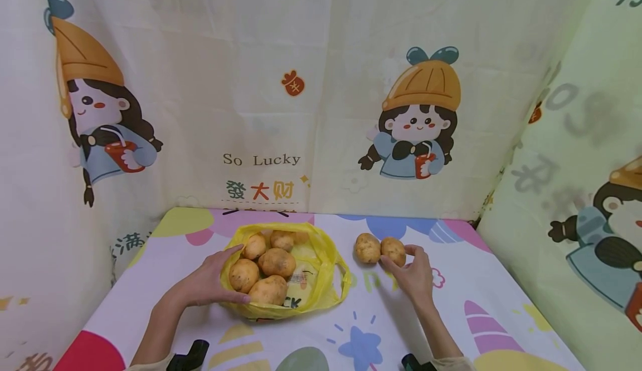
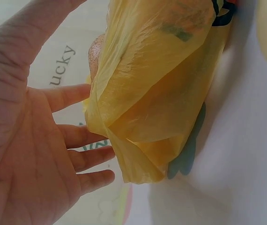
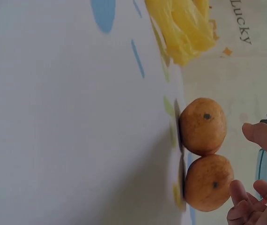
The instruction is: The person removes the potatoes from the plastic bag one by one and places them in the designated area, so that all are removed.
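Note:
A yellow plastic bag [image 1: 321, 282] lies on its base with its mouth held wide, and several potatoes [image 1: 277, 263] are inside it. At the bag's left side is my left hand [image 1: 213, 282], thumb by the front rim and fingers by the back rim. In the left wrist view its fingers [image 2: 84, 159] are spread and nearly straight against the plastic. To the right of the bag, two potatoes sit side by side, a left one [image 1: 368, 248] and a right one [image 1: 393, 251]. My right hand [image 1: 413, 273] is at the right one, thumb and fingers apart around it without a visible grip.
A patterned cloth [image 1: 361, 326] with coloured prints covers the table. Printed fabric walls [image 1: 331, 109] stand behind and on both sides, close to the table's edges. Dark wrist straps [image 1: 188, 357] show at the bottom.

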Tool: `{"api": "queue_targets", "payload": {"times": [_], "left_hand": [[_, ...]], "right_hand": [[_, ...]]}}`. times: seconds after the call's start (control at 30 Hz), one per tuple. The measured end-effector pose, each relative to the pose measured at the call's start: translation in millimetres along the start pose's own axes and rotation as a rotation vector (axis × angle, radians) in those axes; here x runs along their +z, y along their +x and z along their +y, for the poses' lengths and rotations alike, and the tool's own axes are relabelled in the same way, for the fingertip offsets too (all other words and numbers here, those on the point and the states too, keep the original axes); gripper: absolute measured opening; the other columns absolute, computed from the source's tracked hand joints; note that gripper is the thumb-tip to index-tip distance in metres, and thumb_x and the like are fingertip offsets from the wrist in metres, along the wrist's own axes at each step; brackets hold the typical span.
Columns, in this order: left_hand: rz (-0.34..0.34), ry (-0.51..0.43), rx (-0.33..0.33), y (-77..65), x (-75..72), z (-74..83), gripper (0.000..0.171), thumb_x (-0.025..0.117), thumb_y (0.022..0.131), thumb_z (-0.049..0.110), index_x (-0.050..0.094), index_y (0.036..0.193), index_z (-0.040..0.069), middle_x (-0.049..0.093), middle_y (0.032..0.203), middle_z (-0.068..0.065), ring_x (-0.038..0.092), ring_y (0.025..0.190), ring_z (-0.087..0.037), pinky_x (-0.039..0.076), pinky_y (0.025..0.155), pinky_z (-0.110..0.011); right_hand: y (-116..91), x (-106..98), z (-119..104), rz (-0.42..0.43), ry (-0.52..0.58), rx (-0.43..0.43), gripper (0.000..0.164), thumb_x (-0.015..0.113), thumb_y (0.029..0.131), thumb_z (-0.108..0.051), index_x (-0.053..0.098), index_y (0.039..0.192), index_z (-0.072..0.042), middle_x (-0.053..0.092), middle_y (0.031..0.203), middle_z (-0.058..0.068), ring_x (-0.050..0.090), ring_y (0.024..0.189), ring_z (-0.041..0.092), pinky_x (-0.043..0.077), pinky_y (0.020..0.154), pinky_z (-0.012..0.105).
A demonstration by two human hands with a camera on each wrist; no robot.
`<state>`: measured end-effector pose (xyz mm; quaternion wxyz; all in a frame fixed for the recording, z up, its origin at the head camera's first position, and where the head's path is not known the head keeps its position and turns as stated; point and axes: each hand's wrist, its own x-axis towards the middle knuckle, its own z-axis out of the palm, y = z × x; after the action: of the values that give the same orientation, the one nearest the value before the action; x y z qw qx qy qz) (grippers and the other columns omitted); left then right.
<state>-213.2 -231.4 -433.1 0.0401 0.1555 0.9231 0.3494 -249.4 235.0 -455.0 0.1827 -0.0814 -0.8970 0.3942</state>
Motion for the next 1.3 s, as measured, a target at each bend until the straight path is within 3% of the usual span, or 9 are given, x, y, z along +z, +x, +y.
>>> {"api": "queue_targets", "payload": {"times": [0.57, 1.03, 1.3], "left_hand": [[0.004, 0.002, 0.002, 0.1, 0.9, -1.3, 0.12, 0.09, 0.068, 0.057, 0.032, 0.157, 0.0, 0.038, 0.155, -0.028, 0.03, 0.142, -0.053, 0.033, 0.105, -0.075], [-0.003, -0.002, -0.005, -0.2, -0.3, 0.0, 0.121, 0.09, 0.068, 0.057, 0.031, 0.157, 0.0, 0.038, 0.155, -0.028, 0.029, 0.142, -0.053, 0.032, 0.106, -0.076], [-0.003, 0.0, -0.002, 0.0, -0.7, -0.5, 0.121, 0.09, 0.068, 0.057, 0.032, 0.157, 0.001, 0.038, 0.155, -0.028, 0.031, 0.141, -0.053, 0.033, 0.106, -0.075]], "right_hand": [[-22, 9, -35, -0.016, 0.15, -0.067, 0.067, 0.09, 0.08, -0.027, 0.054, 0.128, 0.003, 0.059, 0.121, 0.024, 0.054, 0.069, 0.009, 0.046, 0.059, 0.021], [-40, 28, -59, -0.077, 0.163, -0.098, 0.069, 0.09, 0.078, -0.035, 0.057, 0.127, 0.0, 0.062, 0.118, 0.019, 0.052, 0.069, 0.017, 0.044, 0.057, 0.022], [-49, 40, -66, -0.115, 0.192, -0.149, 0.066, 0.091, 0.077, -0.031, 0.057, 0.125, -0.001, 0.064, 0.119, 0.017, 0.052, 0.064, 0.013, 0.044, 0.054, 0.021]]}}
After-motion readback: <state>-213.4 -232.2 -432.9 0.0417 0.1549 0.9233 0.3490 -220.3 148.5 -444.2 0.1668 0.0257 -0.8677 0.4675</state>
